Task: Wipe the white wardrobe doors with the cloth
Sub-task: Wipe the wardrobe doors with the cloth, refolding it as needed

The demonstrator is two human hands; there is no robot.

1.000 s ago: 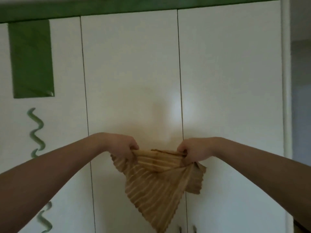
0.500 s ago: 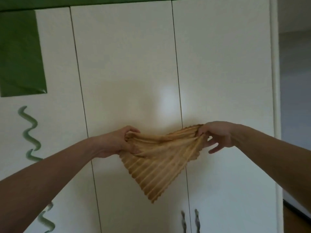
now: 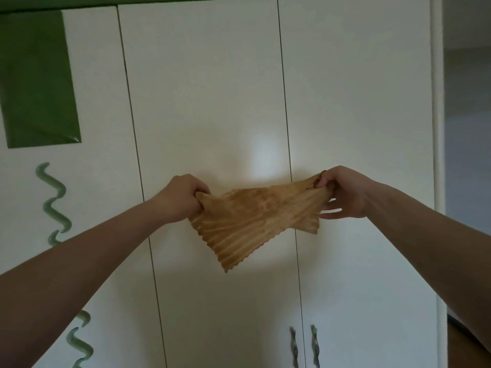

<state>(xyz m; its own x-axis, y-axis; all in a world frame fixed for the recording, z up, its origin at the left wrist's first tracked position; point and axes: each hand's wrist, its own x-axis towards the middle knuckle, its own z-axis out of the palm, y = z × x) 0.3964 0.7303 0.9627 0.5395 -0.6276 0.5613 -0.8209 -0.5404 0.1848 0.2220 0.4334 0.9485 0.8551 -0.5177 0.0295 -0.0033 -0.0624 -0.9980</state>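
1. The left hand is curled into a fist round one bunched end of the cloth, in front of the middle wardrobe door.
2. The right hand pinches the opposite end of the cloth between thumb and forefinger; its other fingers reach out loosely below the pinch.
3. The cloth is tan and ribbed with a wavy hem. It is stretched between the two hands, and a loose corner hangs down to a point.
4. It spans the seam between the middle door and the right door, about half-way up the visible part of the wardrobe. Whether it touches the doors cannot be told.
5. Two metal handles sit either side of that seam near the bottom edge of the view.
6. The left door carries a green panel at its upper left and green wavy shapes lower down.
7. A green strip runs along the top edge of the wardrobe.
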